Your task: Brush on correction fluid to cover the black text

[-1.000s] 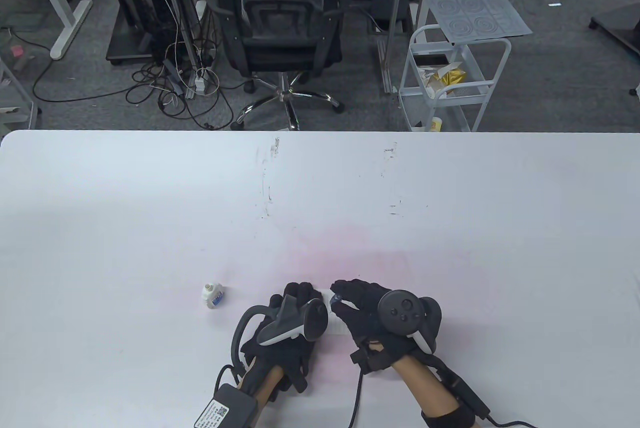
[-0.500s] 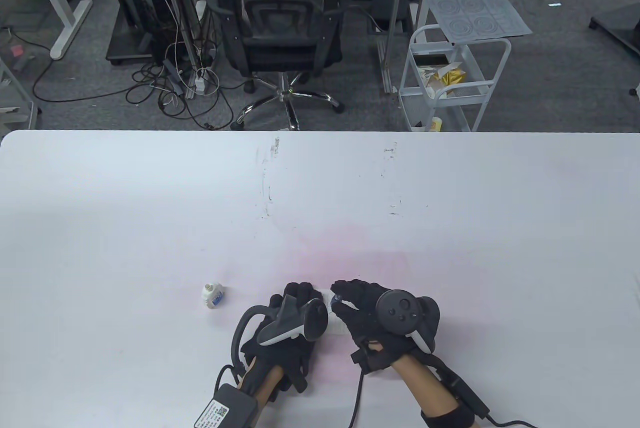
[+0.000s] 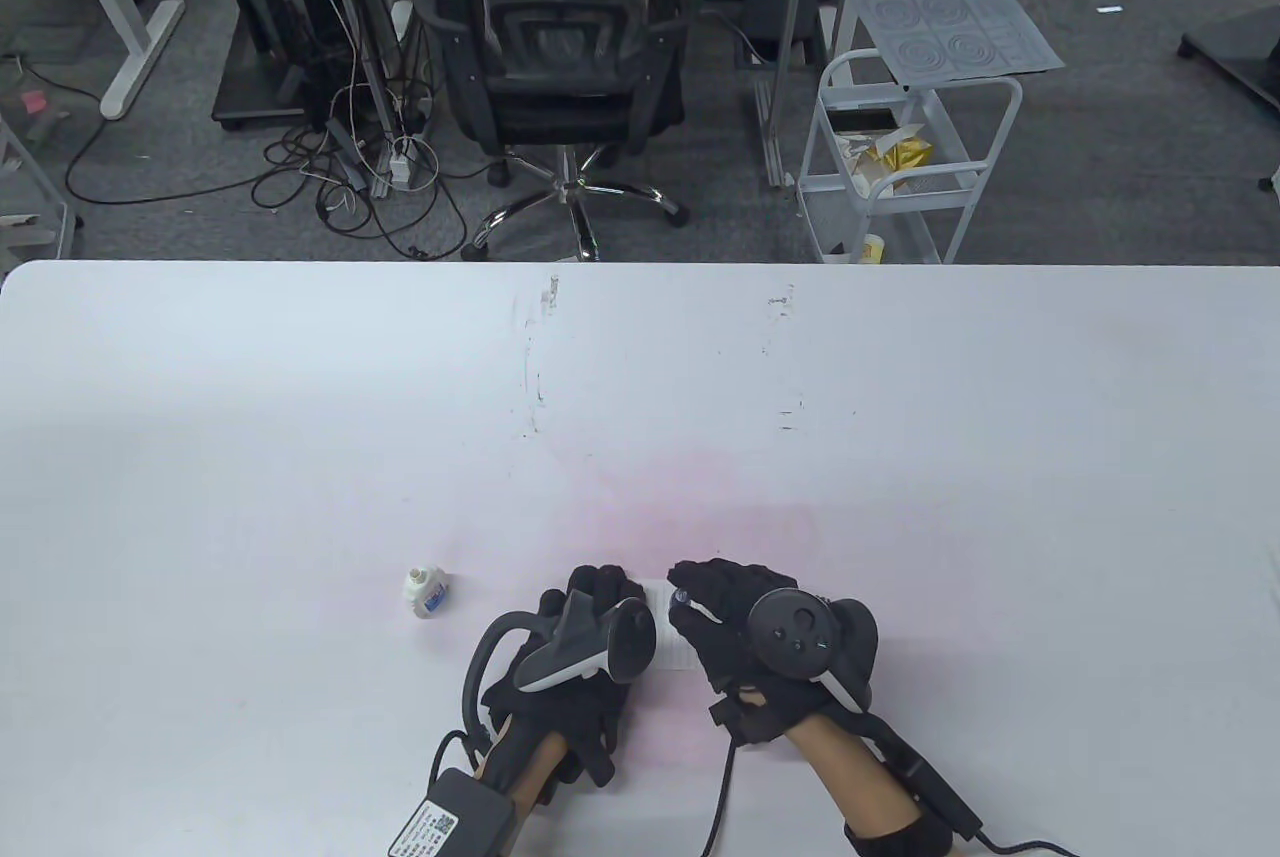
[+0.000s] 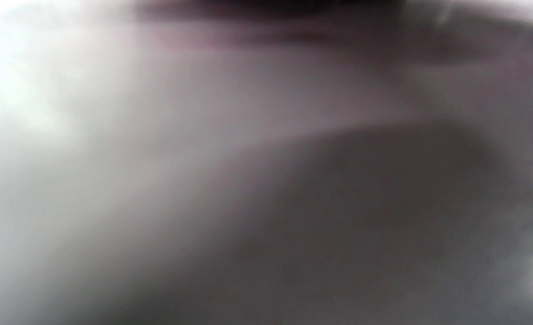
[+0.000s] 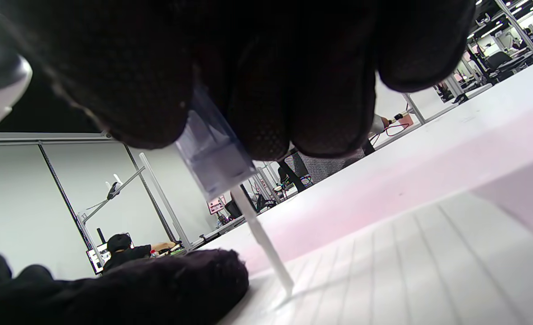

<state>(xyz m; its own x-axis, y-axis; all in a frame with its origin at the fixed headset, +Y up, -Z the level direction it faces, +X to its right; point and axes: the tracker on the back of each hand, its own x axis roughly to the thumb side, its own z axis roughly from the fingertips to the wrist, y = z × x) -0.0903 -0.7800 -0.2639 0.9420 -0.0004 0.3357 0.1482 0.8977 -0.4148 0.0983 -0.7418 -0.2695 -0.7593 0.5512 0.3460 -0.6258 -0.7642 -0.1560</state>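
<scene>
Brush (image 5: 266, 246) work looks under way: the right hand (image 3: 745, 632) pinches the clear cap, and the thin white tip touches the lined paper (image 5: 406, 266) just under its fingers. No black text shows, so how much is covered cannot be told. The left hand (image 3: 580, 647) rests flat on the paper beside the right hand, holding nothing. A small bottle (image 3: 426, 590) lies on the desk (image 3: 900, 397), left of the left hand. Its blue label is too small to read.

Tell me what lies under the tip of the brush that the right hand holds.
Under the brush tip is a white lined paper, which the tip touches. The right hand pinches the brush's cap. The left hand covers part of the paper; no black text shows.
</scene>
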